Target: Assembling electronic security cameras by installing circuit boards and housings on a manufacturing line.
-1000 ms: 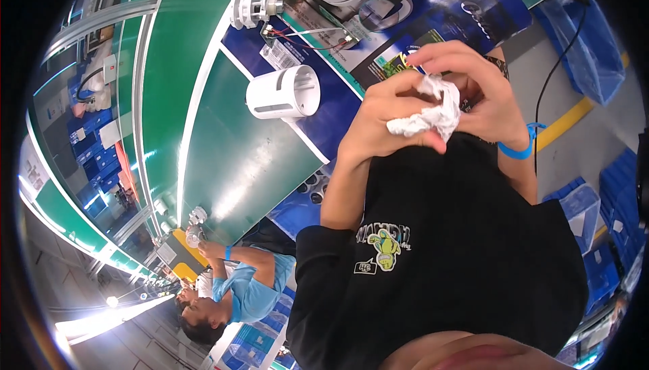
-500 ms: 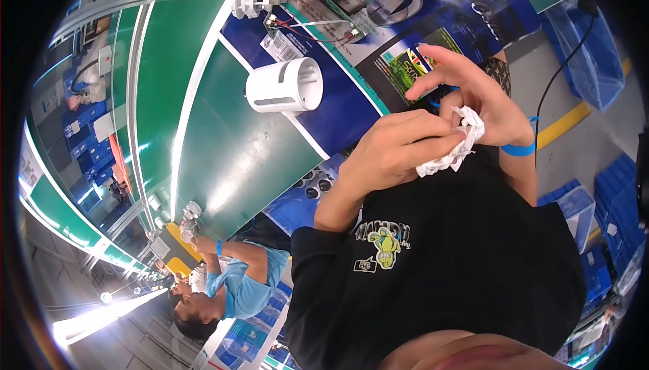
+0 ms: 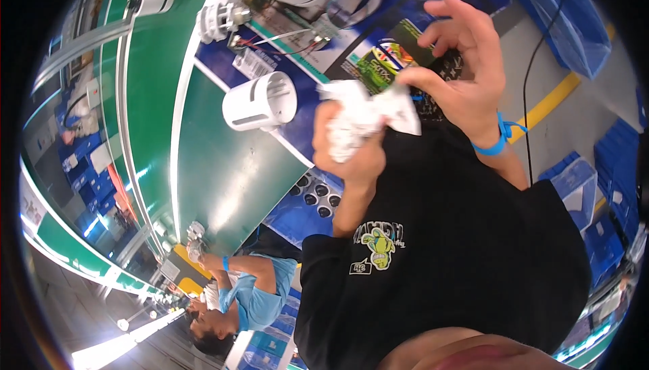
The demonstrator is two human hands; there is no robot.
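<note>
The white tissue (image 3: 370, 114) sits farther left and spreads wider than before, gripped by the left hand (image 3: 365, 160); the right hand (image 3: 476, 86) is open, its thumb near the tissue.

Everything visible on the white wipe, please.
The white wipe is a plain, thin, limp sheet, creased and bunched; motion blur hides whether it is paper or cloth. The left hand grips its bunched part, and loose flaps spread upward and to the right. Its upper right edge meets the thumb tip of the right hand; whether that is contact is unclear. In the picture it lies right of the white slotted cylinder.
</note>
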